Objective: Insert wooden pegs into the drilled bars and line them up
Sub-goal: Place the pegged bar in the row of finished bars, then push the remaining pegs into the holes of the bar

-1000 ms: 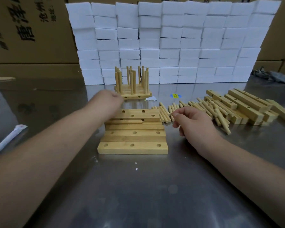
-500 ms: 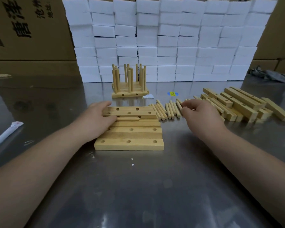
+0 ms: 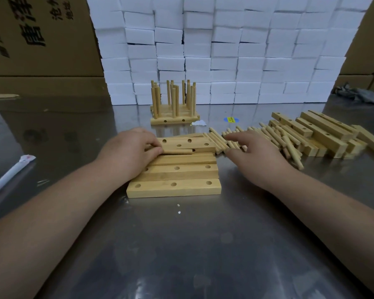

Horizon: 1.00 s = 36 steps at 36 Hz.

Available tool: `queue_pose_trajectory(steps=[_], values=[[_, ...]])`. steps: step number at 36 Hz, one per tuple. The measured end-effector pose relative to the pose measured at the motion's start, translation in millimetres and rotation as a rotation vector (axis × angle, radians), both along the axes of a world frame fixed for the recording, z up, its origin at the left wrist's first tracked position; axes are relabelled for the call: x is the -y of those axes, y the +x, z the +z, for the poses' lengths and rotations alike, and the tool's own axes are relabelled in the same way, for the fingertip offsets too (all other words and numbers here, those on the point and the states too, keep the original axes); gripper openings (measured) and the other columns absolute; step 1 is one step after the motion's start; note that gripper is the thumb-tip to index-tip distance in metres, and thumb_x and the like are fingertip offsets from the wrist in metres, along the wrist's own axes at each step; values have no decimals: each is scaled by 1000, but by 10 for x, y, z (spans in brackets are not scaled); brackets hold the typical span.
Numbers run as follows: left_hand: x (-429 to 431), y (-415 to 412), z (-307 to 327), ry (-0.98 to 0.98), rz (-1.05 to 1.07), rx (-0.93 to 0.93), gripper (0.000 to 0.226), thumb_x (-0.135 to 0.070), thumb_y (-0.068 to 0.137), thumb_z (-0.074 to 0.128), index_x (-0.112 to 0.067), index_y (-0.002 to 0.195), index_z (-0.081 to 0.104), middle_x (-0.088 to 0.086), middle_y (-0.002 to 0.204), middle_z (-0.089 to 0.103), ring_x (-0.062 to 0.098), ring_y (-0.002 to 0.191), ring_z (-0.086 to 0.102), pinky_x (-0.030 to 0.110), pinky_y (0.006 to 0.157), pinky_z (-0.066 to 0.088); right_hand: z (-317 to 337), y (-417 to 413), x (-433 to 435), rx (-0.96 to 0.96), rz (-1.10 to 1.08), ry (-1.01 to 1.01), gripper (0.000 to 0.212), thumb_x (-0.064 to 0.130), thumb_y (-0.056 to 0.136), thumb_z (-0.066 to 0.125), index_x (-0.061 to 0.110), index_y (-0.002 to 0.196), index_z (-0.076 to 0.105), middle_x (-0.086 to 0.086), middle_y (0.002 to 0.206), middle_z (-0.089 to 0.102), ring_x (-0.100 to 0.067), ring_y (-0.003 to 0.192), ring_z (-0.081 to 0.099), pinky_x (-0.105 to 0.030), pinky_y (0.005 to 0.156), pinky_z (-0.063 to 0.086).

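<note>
Head view: left hand (image 3: 127, 154) had shifted to pinch a peg (image 3: 177, 151) lying on the drilled bars (image 3: 173, 187); right hand (image 3: 257, 157) stayed spread over loose pegs (image 3: 216, 140), spare bars (image 3: 324, 130) beyond.

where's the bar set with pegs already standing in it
Head view, centre back: the pegged bar set stands before the white block wall, beyond the flat bars.

The left hand (image 3: 130, 154) hides the bars' (image 3: 181, 171) left ends and a peg's (image 3: 177, 151) end (box (image 3: 41, 39) lettering cropped).
</note>
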<state>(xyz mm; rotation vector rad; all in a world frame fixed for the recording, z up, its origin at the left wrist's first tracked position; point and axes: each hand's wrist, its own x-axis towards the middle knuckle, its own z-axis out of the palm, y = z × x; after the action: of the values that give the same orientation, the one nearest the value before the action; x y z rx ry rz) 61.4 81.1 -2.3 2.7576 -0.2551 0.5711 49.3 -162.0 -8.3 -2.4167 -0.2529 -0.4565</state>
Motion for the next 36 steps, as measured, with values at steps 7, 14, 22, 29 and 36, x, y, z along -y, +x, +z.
queue_pose_trajectory(steps=[7, 14, 22, 29, 36], values=[[44, -38, 14, -95, 4, 27, 4, -35, 90, 54, -34, 87, 55, -10, 97, 59, 11, 78, 52, 30, 61, 40, -34, -27, -69, -59, 238, -53, 42, 25, 95, 45, 25, 137, 43, 10, 141, 41, -3, 127, 34, -10, 95, 19], [95, -52, 5, -255, -15, 9, 8, -35, 94, 46, -32, 86, 48, -8, 85, 60, 13, 72, 56, 35, 59, 49, -22, 8, -70, -6, 139, -113, 40, 20, 95, 45, 20, 134, 47, 2, 121, 50, -16, 118, 42, -21, 94, 27], [132, -55, -21, -422, -126, -48, 13, -25, 97, 42, -30, 86, 45, -16, 93, 62, -2, 90, 55, 18, 67, 39, -55, 35, -61, 15, 116, -222, 42, 17, 95, 41, 21, 137, 43, 3, 139, 41, -18, 130, 31, -29, 106, 22], [199, -83, -33, -604, -189, -85, 14, -20, 98, 38, -24, 88, 47, -14, 96, 63, 4, 99, 59, 35, 92, 47, -25, 17, -55, 79, -51, -361, 41, 23, 95, 39, 23, 135, 45, -3, 129, 46, -24, 120, 34, -37, 99, 28], [237, -101, -39, -663, -224, -84, 17, -18, 99, 36, -25, 86, 45, -14, 94, 64, 3, 101, 59, 40, 98, 45, -18, 14, -61, 6, -39, -405, 40, 25, 92, 47, 24, 132, 46, -1, 129, 48, -21, 120, 39, -36, 100, 31]])
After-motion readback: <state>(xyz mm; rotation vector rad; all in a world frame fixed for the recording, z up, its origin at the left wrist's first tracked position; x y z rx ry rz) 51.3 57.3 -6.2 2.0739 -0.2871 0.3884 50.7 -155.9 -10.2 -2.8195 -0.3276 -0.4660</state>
